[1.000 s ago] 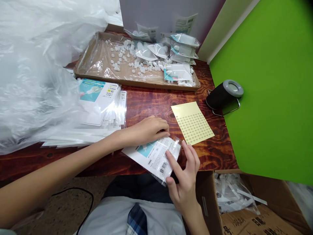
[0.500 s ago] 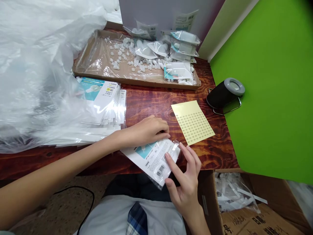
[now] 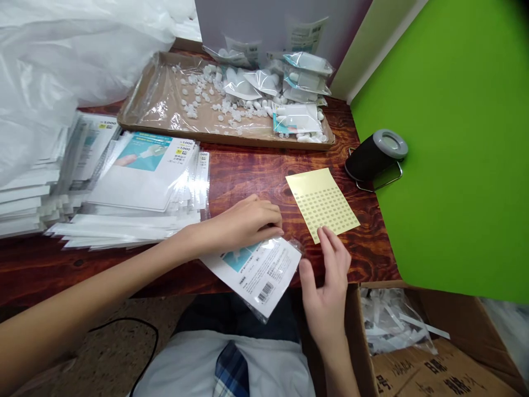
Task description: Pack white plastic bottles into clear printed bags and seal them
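Note:
My left hand (image 3: 252, 220) lies over the upper end of a clear packet (image 3: 268, 275) with a printed card inside, its fingers curled on it. The packet shows text, a barcode and a teal picture, and its lower part hangs past the table's front edge. Just right of the packet, my right hand (image 3: 328, 281) has its thumb and fingers apart, with nothing between them. Its fingertips are at the lower edge of a yellow sheet of small stickers (image 3: 324, 204); whether they touch it I cannot tell.
Stacks of packets (image 3: 140, 176) lie at left under part of a plastic sheet (image 3: 41, 71). A cardboard tray (image 3: 165, 124) behind holds small white pieces and filled packets. A black cylinder (image 3: 372, 160) stands at right, above an open carton (image 3: 403, 364).
My right hand has left the packet and moved right to the sticker sheet's lower edge. The plastic sheet at left has shifted back, uncovering more packets. My left hand stays on the packet.

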Demonstrator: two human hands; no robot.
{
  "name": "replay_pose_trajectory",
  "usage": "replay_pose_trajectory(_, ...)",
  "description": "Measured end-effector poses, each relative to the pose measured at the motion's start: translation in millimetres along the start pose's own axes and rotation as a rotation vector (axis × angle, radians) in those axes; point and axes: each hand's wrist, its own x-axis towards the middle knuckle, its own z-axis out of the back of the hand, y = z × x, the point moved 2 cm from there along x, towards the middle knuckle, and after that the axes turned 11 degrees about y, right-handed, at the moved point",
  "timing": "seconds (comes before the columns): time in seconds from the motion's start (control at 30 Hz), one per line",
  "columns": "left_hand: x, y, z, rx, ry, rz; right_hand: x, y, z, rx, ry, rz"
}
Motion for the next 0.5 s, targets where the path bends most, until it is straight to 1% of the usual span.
replay_pose_trajectory(0.07, 0, -4, 0.4, 0.05, -0.005, -0.053, 15, -3, 4, -0.01, 0.078, -0.061)
replay_pose_trajectory(0.13, 0, -8, 0.1, 0.115, -0.02, -0.073, 24, -4, 6, -0.004, 0.175, -0.072)
replay_pose_trajectory(0.17, 1, -9, -0.4, 0.15, -0.028, -0.074, 26, -3, 6, 0.009, 0.198, -0.068)
replay_pose_trajectory(0.23, 2, -11, -2.2, 0.222, -0.031, -0.071, 26, 0, 5, 0.047, 0.167, -0.051)
replay_pose_trajectory(0.33, 2, -13, -5.6, 0.333, -0.018, -0.057, 19, 5, 4, 0.093, 0.015, 0.012)
replay_pose_trajectory(0.4, 0, -14, -7.0, 0.387, -0.006, -0.03, 14, 7, 3, 0.144, -0.049, 0.093)
replay_pose_trajectory(0.43, -1, -14, -7.5, 0.405, 0.005, -0.022, 13, 6, 2, 0.18, -0.051, 0.14)
replay_pose_trajectory(0.5, -3, -14, -8.0, 0.439, 0.04, -0.021, 10, 4, 0, 0.268, -0.013, 0.225)
